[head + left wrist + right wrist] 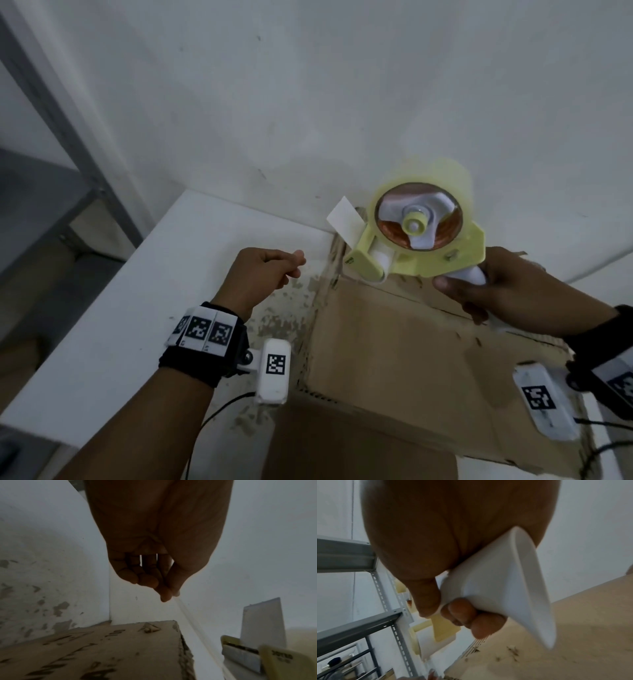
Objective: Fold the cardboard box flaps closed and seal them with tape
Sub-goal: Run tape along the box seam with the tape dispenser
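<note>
A brown cardboard box (394,359) with its top flaps folded flat sits on the white table, against the wall. My right hand (479,291) grips the white handle (496,585) of a yellow tape dispenser (421,240) and holds it above the box's far edge. A loose tab of tape (342,217) sticks out from the dispenser's front, toward the left. My left hand (267,274) hovers left of that tab, apart from it, with its fingertips (163,588) gathered against the thumb and nothing visible between them. The box top (102,649) and the tab (264,622) also show in the left wrist view.
The white table (137,308) has scuffed, chipped patches near the box. A white wall (308,102) rises right behind it. Grey metal shelving (51,102) stands to the left. Thin black cables (219,411) run from the wrist cameras.
</note>
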